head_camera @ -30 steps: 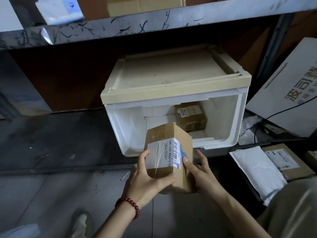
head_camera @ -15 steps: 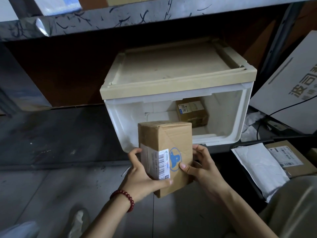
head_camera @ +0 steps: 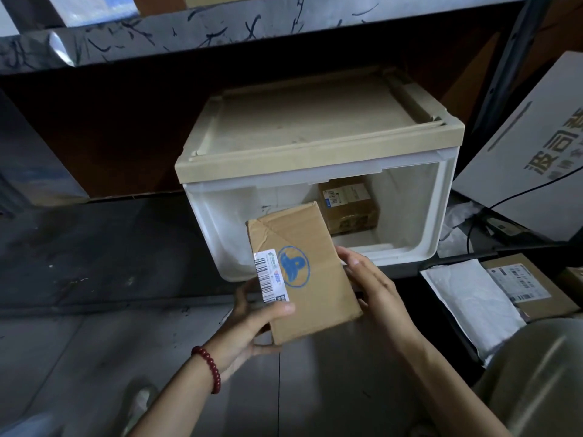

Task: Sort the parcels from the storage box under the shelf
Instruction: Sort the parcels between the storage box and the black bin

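A single wide-angle camera, worn on the head, looks forward and down, close to the storage box (head_camera: 435, 222) under the shelf (head_camera: 220, 29).

parcel (head_camera: 303, 272) held between left hand (head_camera: 252, 323) and right hand (head_camera: 375, 291) | storage box (head_camera: 315, 127) behind both hands, under shelf (head_camera: 220, 29) | second parcel (head_camera: 347, 203) in box, rear right | flat bag (head_camera: 470, 307), third parcel (head_camera: 536, 288) right of right hand

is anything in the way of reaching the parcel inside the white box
Nothing visible blocks the storage box's open front; the parcel inside sits at its back right. But the left hand and right hand both hold another cardboard parcel just before the opening.
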`<act>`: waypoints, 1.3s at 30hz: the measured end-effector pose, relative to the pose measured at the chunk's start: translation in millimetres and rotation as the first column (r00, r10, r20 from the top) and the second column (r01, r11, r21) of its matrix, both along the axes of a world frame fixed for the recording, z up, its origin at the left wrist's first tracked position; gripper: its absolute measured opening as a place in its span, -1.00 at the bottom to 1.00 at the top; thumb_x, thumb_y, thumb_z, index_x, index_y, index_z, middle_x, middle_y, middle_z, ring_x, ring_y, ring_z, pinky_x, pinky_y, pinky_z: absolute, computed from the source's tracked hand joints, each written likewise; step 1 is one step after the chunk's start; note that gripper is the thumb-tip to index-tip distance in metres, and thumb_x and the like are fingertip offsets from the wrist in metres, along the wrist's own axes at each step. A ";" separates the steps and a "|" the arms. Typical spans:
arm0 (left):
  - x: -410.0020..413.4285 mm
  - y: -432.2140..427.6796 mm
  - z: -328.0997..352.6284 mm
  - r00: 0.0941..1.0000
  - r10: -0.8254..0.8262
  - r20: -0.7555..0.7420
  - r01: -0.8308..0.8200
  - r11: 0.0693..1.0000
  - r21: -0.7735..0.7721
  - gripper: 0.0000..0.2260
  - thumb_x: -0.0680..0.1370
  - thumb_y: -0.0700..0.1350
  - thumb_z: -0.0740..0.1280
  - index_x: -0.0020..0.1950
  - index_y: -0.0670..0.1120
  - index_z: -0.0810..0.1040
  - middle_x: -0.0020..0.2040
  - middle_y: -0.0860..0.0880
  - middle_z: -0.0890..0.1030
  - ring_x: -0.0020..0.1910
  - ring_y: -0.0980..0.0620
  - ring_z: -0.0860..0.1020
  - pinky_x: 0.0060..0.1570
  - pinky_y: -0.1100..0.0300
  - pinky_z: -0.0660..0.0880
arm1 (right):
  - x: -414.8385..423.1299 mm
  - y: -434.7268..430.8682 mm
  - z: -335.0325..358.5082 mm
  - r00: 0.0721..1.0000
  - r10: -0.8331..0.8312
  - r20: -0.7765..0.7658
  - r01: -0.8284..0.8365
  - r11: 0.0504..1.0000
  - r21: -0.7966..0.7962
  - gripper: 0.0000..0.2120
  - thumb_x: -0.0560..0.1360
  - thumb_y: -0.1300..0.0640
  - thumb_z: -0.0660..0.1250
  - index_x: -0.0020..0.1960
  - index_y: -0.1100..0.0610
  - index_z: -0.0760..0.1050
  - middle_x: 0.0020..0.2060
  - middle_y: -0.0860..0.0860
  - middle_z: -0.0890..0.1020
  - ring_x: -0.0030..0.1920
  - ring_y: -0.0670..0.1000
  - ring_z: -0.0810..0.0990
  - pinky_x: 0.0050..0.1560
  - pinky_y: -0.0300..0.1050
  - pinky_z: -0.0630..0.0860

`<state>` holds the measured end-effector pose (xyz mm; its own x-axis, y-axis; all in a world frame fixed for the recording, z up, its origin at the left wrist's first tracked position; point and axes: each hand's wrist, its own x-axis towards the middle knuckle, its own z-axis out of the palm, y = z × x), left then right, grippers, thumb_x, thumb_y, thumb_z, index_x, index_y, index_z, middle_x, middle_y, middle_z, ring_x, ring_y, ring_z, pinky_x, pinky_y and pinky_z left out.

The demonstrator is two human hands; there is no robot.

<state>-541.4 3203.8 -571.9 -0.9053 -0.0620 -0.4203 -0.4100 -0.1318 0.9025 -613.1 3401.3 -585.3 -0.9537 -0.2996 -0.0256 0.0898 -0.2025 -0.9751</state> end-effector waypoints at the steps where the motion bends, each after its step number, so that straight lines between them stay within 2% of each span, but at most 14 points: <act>1: 0.3 0.0 0.7 0.999 -0.017 0.027 0.016 0.999 0.043 -0.19 0.11 0.09 0.56 0.30 0.17 0.31 0.18 0.04 0.61 0.14 -0.02 0.60 -0.03 -0.09 0.60 | -1.6 1.5 -0.3 1.000 -0.002 0.017 0.002 1.000 0.021 -0.75 0.59 -0.03 0.19 0.15 -0.14 0.61 0.09 -0.18 0.62 0.31 -0.12 0.46 0.42 0.00 0.25; 5: -3.8 0.0 1.4 0.994 -0.037 0.103 0.017 0.982 0.187 -0.36 0.17 0.12 0.53 0.23 0.08 0.52 0.13 -0.08 0.63 0.00 -0.08 0.62 0.04 -0.20 0.54 | -1.3 1.7 -2.1 0.996 0.042 0.083 -0.043 0.999 0.013 -0.74 0.60 0.07 0.22 0.19 -0.16 0.58 0.16 -0.14 0.62 0.31 -0.08 0.49 0.43 0.11 0.28; 9: -7.6 -3.2 0.9 0.985 0.000 0.170 -0.047 0.962 0.270 -0.59 0.22 0.18 0.46 -0.03 0.00 0.67 -0.07 -0.13 0.65 -0.13 -0.11 0.60 -0.02 -0.14 0.50 | 0.5 0.7 -0.7 0.993 0.078 0.090 -0.078 0.997 -0.006 -0.65 0.42 -0.07 0.35 0.21 -0.21 0.55 0.22 -0.23 0.57 0.23 -0.19 0.54 0.33 -0.06 0.43; 12: -7.9 -2.4 2.8 0.984 0.020 0.179 -0.055 0.979 0.195 -0.64 0.25 0.27 0.32 -0.22 0.03 0.68 -0.20 -0.09 0.62 -0.28 -0.06 0.59 -0.08 0.01 0.41 | 1.1 1.0 1.3 0.991 0.098 0.087 -0.097 0.995 -0.013 -0.56 0.32 -0.13 0.39 0.21 -0.23 0.55 0.19 -0.25 0.58 0.13 -0.23 0.59 0.05 -0.28 0.53; 15: -9.3 0.7 4.6 0.983 0.041 0.177 -0.056 0.995 0.077 -0.53 0.24 0.37 0.27 -0.10 0.05 0.62 -0.22 -0.06 0.63 -0.27 -0.02 0.56 -0.13 0.07 0.37 | 0.5 1.3 0.1 0.992 0.095 0.081 -0.095 0.995 0.001 -0.51 0.33 -0.16 0.37 0.26 -0.21 0.52 0.22 -0.22 0.57 0.15 -0.24 0.58 0.05 -0.29 0.51; 18: -9.8 2.0 4.2 0.987 0.063 0.151 -0.062 0.998 -0.011 -0.31 0.21 0.55 0.10 0.09 0.12 0.58 -0.09 -0.07 0.68 -0.07 -0.08 0.56 -0.08 0.06 0.37 | -2.0 1.3 -3.3 0.989 0.093 0.119 -0.094 0.996 0.008 -0.55 0.36 -0.21 0.34 0.26 -0.27 0.50 0.23 -0.19 0.57 0.20 -0.15 0.57 0.17 -0.13 0.51; 22: -9.6 1.0 8.3 0.992 0.107 0.071 -0.098 0.988 -0.120 -0.13 0.14 0.62 -0.13 0.19 0.20 0.53 0.11 0.04 0.65 0.13 -0.05 0.54 0.10 -0.01 0.34 | -5.2 -0.4 -5.8 0.965 0.093 0.245 -0.111 0.992 0.062 -0.74 0.51 -0.22 0.25 0.19 -0.36 0.49 0.10 -0.17 0.62 0.03 -0.04 0.62 -0.22 -0.15 0.55; 25: -13.0 1.6 14.1 0.995 0.085 -0.044 -0.093 0.958 -0.271 -0.16 0.20 0.65 -0.12 0.29 0.26 0.41 0.26 0.18 0.50 0.16 0.06 0.52 0.11 0.00 0.32 | -6.5 -0.5 -8.7 0.946 0.061 0.319 -0.080 0.996 0.047 -0.65 0.37 -0.29 0.27 0.12 -0.28 0.57 -0.04 -0.18 0.61 -0.09 -0.07 0.58 -0.41 -0.22 0.45; 27: -12.6 5.2 18.2 0.992 0.052 -0.112 -0.087 0.941 -0.327 -0.28 0.18 0.59 -0.03 0.25 0.38 0.40 0.21 0.31 0.47 0.17 0.20 0.48 0.15 0.04 0.33 | -6.9 -0.2 -10.8 0.950 0.054 0.309 -0.083 0.993 0.083 -0.55 0.33 -0.41 0.25 0.08 -0.21 0.60 -0.06 -0.20 0.62 -0.08 -0.08 0.53 -0.39 -0.24 0.41; 28: -12.1 8.0 21.3 0.991 0.034 -0.133 -0.078 0.935 -0.345 -0.46 0.22 0.56 0.03 0.11 0.48 0.44 0.10 0.43 0.49 0.11 0.33 0.47 0.14 0.10 0.33 | -6.8 -0.2 -11.5 0.953 0.047 0.298 -0.084 0.990 0.113 -0.50 0.31 -0.48 0.24 0.04 -0.19 0.62 -0.08 -0.21 0.62 -0.08 -0.08 0.52 -0.36 -0.23 0.41; 30: -11.3 9.1 22.9 0.985 -0.003 -0.173 -0.062 0.928 -0.369 -0.65 0.28 0.49 0.14 -0.02 0.47 0.50 -0.06 0.52 0.53 -0.03 0.52 0.47 0.05 0.23 0.34 | -6.8 0.3 -12.3 0.962 0.022 0.274 -0.072 0.982 0.172 -0.40 0.21 -0.59 0.22 -0.06 -0.17 0.64 -0.09 -0.20 0.62 -0.05 -0.08 0.51 -0.23 -0.17 0.44; 33: -11.1 5.3 13.4 0.965 0.077 -0.251 -0.172 0.907 -0.385 -0.45 0.22 0.43 0.34 0.07 0.14 0.52 0.09 0.21 0.61 0.13 0.25 0.53 0.07 0.20 0.43 | -6.0 0.9 -11.9 0.981 0.044 0.187 -0.082 0.976 0.199 -0.28 0.20 -0.63 0.13 0.15 -0.22 0.59 0.17 -0.18 0.59 0.22 -0.10 0.49 0.17 -0.05 0.43; 35: -10.8 4.2 11.6 0.957 0.100 -0.274 -0.216 0.873 -0.436 -0.41 0.20 0.44 0.32 0.01 0.04 0.49 0.15 0.13 0.56 0.16 0.14 0.52 0.03 0.21 0.43 | -3.7 1.1 -9.2 0.986 0.082 0.142 -0.110 0.974 0.198 -0.28 0.22 -0.63 0.08 0.18 -0.28 0.55 0.17 -0.23 0.60 0.29 -0.17 0.44 0.37 0.03 0.28; 39: -13.1 12.2 14.7 0.946 0.049 -0.319 -0.196 0.873 -0.447 -0.44 0.22 0.43 0.27 -0.13 -0.03 0.41 -0.01 0.15 0.60 -0.06 0.26 0.56 -0.15 0.24 0.44 | 2.8 0.2 -7.3 0.961 0.168 0.220 -0.196 0.974 0.113 -0.28 0.16 -0.64 0.13 0.15 -0.28 0.56 0.08 -0.18 0.66 0.13 -0.12 0.60 0.24 0.02 0.40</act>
<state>-554.5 3216.0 -557.2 -0.9526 -0.3024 -0.0345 -0.1303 0.3029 0.9441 -610.3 3401.5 -592.6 -0.8526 -0.4482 -0.2687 0.3169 -0.0345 -0.9478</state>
